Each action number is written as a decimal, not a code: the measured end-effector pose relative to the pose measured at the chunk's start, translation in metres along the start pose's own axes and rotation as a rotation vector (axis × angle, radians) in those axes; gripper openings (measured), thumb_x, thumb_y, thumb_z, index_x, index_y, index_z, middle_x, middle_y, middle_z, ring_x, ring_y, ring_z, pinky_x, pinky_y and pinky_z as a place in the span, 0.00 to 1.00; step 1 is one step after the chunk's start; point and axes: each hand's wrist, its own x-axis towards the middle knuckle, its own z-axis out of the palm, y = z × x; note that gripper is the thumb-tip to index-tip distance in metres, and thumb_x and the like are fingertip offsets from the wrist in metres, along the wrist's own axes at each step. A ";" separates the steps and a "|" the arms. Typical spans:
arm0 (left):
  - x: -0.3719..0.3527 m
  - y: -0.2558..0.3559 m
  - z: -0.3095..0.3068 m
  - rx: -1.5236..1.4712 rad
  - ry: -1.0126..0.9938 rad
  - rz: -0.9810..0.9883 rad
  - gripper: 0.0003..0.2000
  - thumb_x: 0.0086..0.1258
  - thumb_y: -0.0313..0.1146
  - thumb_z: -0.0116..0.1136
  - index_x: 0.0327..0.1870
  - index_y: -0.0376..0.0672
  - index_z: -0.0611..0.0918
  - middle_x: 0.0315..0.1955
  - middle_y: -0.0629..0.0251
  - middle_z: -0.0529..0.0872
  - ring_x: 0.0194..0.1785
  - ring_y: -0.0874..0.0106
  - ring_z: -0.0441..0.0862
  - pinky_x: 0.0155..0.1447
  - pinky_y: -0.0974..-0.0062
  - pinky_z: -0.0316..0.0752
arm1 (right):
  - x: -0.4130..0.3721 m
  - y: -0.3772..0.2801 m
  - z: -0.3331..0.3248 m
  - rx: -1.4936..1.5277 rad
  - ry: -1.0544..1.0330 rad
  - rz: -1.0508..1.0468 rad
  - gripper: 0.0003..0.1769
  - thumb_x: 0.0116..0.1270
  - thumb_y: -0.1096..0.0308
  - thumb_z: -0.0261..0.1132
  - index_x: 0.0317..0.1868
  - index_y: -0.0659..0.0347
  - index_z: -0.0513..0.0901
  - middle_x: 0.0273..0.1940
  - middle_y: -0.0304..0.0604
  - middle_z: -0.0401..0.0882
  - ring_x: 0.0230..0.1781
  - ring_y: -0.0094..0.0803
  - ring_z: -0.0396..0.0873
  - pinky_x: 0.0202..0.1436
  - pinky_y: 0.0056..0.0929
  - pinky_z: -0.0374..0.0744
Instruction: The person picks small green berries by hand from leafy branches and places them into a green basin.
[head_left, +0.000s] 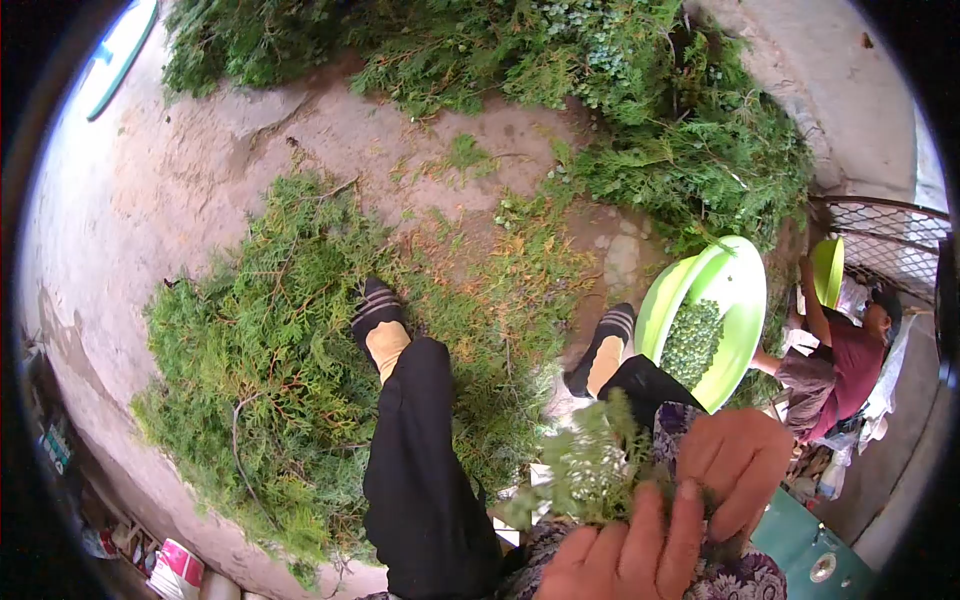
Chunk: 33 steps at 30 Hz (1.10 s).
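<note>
A leafy green sprig (590, 465) is held over my lap, blurred at its tips. Around its stem end, the fingers of my left hand (630, 550) are bent and pressed close. My right hand (735, 465) is curled beside it, its fingertips meeting the left fingers; what it pinches is hidden. Just beyond my right knee stands a lime-green basin (745, 300), tilted in view, with many small green cones (692, 345) inside.
Cut branches (270, 370) lie in a heap by my left foot, and a larger pile (690, 150) lies ahead. A person in a dark red shirt (858, 370) sits at the right near another green basin (827, 270). A green box (810, 545) is beside me.
</note>
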 end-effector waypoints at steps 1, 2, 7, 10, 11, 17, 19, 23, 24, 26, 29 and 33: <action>-0.001 -0.002 0.000 0.038 -0.039 0.021 0.14 0.61 0.28 0.47 0.46 0.31 0.74 0.33 0.53 0.78 0.23 0.73 0.70 0.26 0.78 0.66 | 0.004 -0.002 0.000 -0.052 -0.015 0.068 0.09 0.60 0.72 0.60 0.30 0.73 0.77 0.15 0.40 0.67 0.09 0.26 0.59 0.10 0.25 0.56; 0.002 -0.006 0.002 0.094 0.025 0.074 0.12 0.59 0.28 0.48 0.42 0.30 0.76 0.25 0.58 0.76 0.22 0.74 0.70 0.25 0.79 0.65 | 0.007 0.000 0.001 -0.054 -0.013 0.070 0.09 0.60 0.72 0.60 0.30 0.73 0.77 0.15 0.40 0.67 0.09 0.26 0.59 0.10 0.25 0.56; 0.003 -0.006 -0.020 -0.016 -0.232 0.077 0.10 0.56 0.28 0.52 0.35 0.31 0.77 0.21 0.61 0.73 0.20 0.74 0.69 0.23 0.78 0.64 | -0.002 0.022 -0.011 0.213 -0.196 -0.034 0.14 0.57 0.64 0.63 0.29 0.70 0.76 0.17 0.42 0.67 0.15 0.32 0.68 0.14 0.26 0.63; 0.008 -0.009 -0.020 -0.070 -0.188 0.140 0.08 0.54 0.27 0.52 0.31 0.32 0.77 0.19 0.62 0.72 0.20 0.74 0.69 0.22 0.78 0.63 | -0.041 0.057 -0.040 0.269 0.143 -0.034 0.22 0.62 0.56 0.56 0.23 0.69 0.70 0.17 0.41 0.64 0.13 0.31 0.63 0.15 0.26 0.62; 0.009 -0.010 -0.020 -0.078 -0.185 0.174 0.07 0.54 0.27 0.52 0.30 0.32 0.77 0.19 0.61 0.72 0.20 0.74 0.69 0.21 0.78 0.63 | -0.058 0.067 -0.022 0.148 0.897 0.100 0.16 0.61 0.63 0.58 0.24 0.68 0.70 0.19 0.40 0.66 0.14 0.27 0.63 0.16 0.24 0.62; -0.003 -0.012 -0.008 0.004 0.015 0.227 0.06 0.54 0.26 0.52 0.30 0.32 0.77 0.22 0.58 0.74 0.22 0.73 0.70 0.22 0.78 0.63 | -0.140 0.209 -0.119 -0.949 1.050 0.824 0.11 0.51 0.67 0.63 0.34 0.64 0.79 0.28 0.38 0.78 0.26 0.27 0.74 0.30 0.24 0.73; -0.002 -0.013 -0.014 -0.014 -0.006 0.201 0.07 0.54 0.26 0.51 0.30 0.32 0.77 0.22 0.57 0.74 0.22 0.72 0.70 0.23 0.78 0.63 | -0.169 0.244 -0.133 -1.071 0.999 0.901 0.10 0.50 0.67 0.63 0.33 0.63 0.79 0.28 0.43 0.79 0.27 0.32 0.76 0.31 0.28 0.74; 0.002 -0.015 -0.018 -0.080 -0.075 0.134 0.07 0.53 0.26 0.52 0.32 0.32 0.77 0.24 0.57 0.74 0.23 0.72 0.70 0.24 0.77 0.63 | -0.173 0.270 -0.147 -1.345 1.019 1.077 0.10 0.48 0.67 0.62 0.31 0.63 0.80 0.28 0.50 0.79 0.29 0.39 0.78 0.35 0.32 0.75; 0.002 -0.015 -0.018 -0.096 -0.069 0.119 0.08 0.53 0.26 0.52 0.32 0.32 0.77 0.24 0.57 0.75 0.23 0.72 0.70 0.24 0.77 0.63 | -0.174 0.272 -0.149 -1.341 1.019 1.079 0.10 0.48 0.67 0.62 0.31 0.63 0.80 0.28 0.50 0.79 0.29 0.39 0.78 0.35 0.32 0.75; -0.002 -0.016 -0.011 -0.064 -0.014 0.127 0.08 0.53 0.26 0.52 0.32 0.32 0.77 0.25 0.57 0.75 0.23 0.72 0.70 0.24 0.77 0.63 | -0.176 0.273 -0.152 -1.385 1.092 1.289 0.08 0.46 0.68 0.62 0.28 0.62 0.79 0.27 0.52 0.78 0.30 0.44 0.77 0.34 0.35 0.75; -0.002 -0.017 -0.011 -0.039 0.028 0.127 0.08 0.54 0.26 0.52 0.32 0.32 0.77 0.25 0.57 0.75 0.24 0.72 0.70 0.25 0.77 0.63 | -0.190 0.279 -0.157 -1.535 0.937 1.300 0.08 0.45 0.68 0.63 0.26 0.62 0.79 0.26 0.53 0.77 0.29 0.47 0.77 0.33 0.37 0.75; -0.003 -0.014 -0.014 -0.062 -0.016 0.088 0.08 0.53 0.25 0.52 0.32 0.32 0.77 0.26 0.57 0.75 0.25 0.72 0.71 0.25 0.77 0.62 | -0.184 0.278 -0.150 -1.552 0.904 1.244 0.09 0.44 0.66 0.64 0.24 0.62 0.78 0.25 0.52 0.77 0.27 0.48 0.76 0.32 0.37 0.74</action>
